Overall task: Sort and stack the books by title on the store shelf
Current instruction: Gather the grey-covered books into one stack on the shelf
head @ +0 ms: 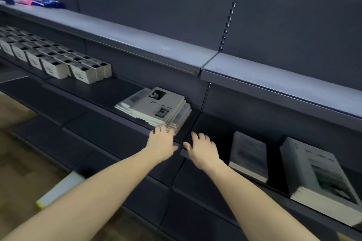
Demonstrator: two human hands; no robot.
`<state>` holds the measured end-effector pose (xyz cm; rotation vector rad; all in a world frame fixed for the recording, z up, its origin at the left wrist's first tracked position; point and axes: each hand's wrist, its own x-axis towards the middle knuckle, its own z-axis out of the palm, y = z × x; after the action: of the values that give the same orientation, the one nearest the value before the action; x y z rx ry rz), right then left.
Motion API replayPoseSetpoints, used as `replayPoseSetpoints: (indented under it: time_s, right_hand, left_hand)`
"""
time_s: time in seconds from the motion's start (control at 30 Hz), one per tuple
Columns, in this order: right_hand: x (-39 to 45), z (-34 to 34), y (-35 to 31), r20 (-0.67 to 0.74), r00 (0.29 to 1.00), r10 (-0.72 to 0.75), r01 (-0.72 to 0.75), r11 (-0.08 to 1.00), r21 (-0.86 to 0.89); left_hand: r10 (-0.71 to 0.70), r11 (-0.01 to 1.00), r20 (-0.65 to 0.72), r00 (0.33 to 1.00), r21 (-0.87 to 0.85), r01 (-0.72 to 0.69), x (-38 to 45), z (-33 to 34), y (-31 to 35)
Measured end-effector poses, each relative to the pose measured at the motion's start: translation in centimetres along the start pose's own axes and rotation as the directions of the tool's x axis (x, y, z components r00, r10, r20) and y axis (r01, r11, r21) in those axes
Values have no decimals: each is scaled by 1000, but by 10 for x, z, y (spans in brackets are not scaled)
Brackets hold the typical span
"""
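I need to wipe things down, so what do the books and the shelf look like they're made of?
Books: paper with matte card covers, judging by the thin layered page edges. Shelf: probably painted metal, dark and matte, with slotted steel-looking uprights.

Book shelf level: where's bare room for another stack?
Bare dark shelf between the rows of small white boxes and the messy pile of pale grey books. A narrower gap lies between that pile and the grey-covered stack, beyond the right hand. Crowded: the pile's front corner, where the left hand touches it, and the far-right tall stack.
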<state>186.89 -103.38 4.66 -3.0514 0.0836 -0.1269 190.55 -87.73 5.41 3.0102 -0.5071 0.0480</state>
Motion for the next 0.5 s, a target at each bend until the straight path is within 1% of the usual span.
replayPoseSetpoints:
  time_s: [0.17, 0.27, 0.37, 0.5]
  right_hand:
    - [46, 14, -31, 26, 998, -59, 60, 998, -10]
    - [83, 25, -44, 52, 994, -98, 96, 994, 42]
    - [122, 36, -56, 109, 979, -171, 162, 983, 80]
    - [168, 52, -72, 141, 956, -256, 250, 967, 55]
  left_hand:
    - [-64, 997, 7, 998, -39, 65, 23, 10, -43]
    - [-91, 995, 10, 996, -45, 91, 44, 14, -62]
    - [-112, 993, 29, 993, -40, 113, 69, 16, -82]
    - [-132, 991, 44, 990, -23, 133, 103, 19, -108]
